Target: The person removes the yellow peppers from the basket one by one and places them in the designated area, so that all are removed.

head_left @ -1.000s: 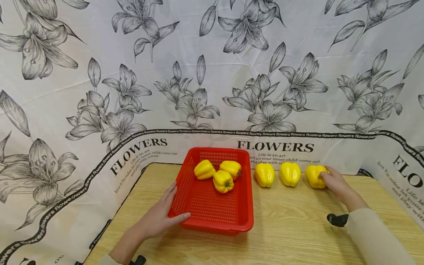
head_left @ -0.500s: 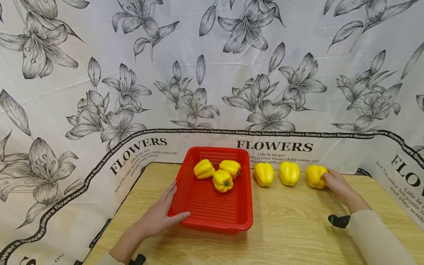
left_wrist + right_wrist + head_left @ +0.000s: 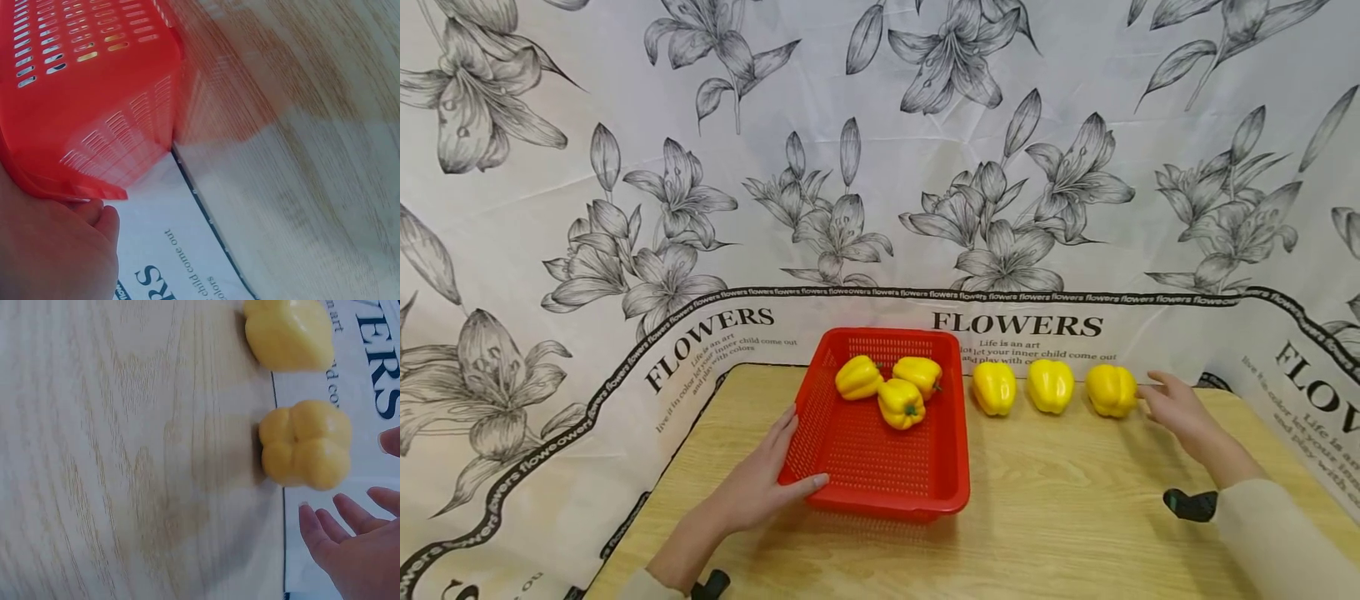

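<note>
A red plastic basket [image 3: 887,492] with perforated walls stands on the table and holds 3 yellow bell peppers, one of them the front pepper [image 3: 902,404]. My left hand [image 3: 752,492] holds the basket's near-left corner, thumb over the rim and fingers along the left side. The left wrist view shows fingertips curled at the basket's rim [image 3: 94,187]. To the right of the basket, 3 more yellow bell peppers stand in a row. My right hand [image 3: 1180,412] is beside the rightmost bell pepper [image 3: 1111,391], its fingers spread and holding nothing; the right wrist view shows a gap between them.
In the row are also a middle bell pepper [image 3: 1050,387] and a left bell pepper [image 3: 994,388], close to the basket's right wall. Behind the wooden table [image 3: 1045,517] hangs a white cloth [image 3: 850,275] with a flower print, meeting the table's back edge.
My right hand has let go of the rightmost bell pepper and moved slightly right of it. The left hand stays on the basket. The head view has shifted a little.
</note>
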The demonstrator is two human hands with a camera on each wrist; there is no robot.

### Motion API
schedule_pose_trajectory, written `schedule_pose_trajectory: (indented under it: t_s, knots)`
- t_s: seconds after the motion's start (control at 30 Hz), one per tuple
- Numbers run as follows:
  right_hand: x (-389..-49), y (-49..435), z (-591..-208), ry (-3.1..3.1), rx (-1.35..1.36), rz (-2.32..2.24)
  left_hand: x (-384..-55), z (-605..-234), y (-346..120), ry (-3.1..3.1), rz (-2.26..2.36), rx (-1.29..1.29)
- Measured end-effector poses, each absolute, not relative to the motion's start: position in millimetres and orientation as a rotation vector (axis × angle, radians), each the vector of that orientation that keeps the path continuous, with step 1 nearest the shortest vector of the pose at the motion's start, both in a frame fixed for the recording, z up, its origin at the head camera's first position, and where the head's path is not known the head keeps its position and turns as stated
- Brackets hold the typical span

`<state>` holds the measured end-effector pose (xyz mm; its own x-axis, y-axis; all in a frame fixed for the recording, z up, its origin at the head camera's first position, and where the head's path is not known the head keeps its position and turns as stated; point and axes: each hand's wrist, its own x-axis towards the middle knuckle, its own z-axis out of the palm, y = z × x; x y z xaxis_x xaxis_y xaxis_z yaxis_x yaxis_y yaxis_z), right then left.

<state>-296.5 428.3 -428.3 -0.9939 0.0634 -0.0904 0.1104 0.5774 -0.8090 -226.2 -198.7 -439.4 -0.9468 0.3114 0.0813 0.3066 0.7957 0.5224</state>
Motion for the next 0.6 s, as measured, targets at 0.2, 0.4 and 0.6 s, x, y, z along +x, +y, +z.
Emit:
schedule_pose_trajectory:
  t_s: [0.2,0.4,0.6]
  knots:
    - [-288,418,-416,2.794,0.074,-1.387,-225,-439,-199,2.970,0.849,0.508]
    - [-276,398,-401,2.865,-0.014,-1.320,-226,-440,-198,2.974,0.855,0.510]
    - [-270,374,-393,2.896,-0.030,-1.251,-227,-440,-199,2.979,0.863,0.520]
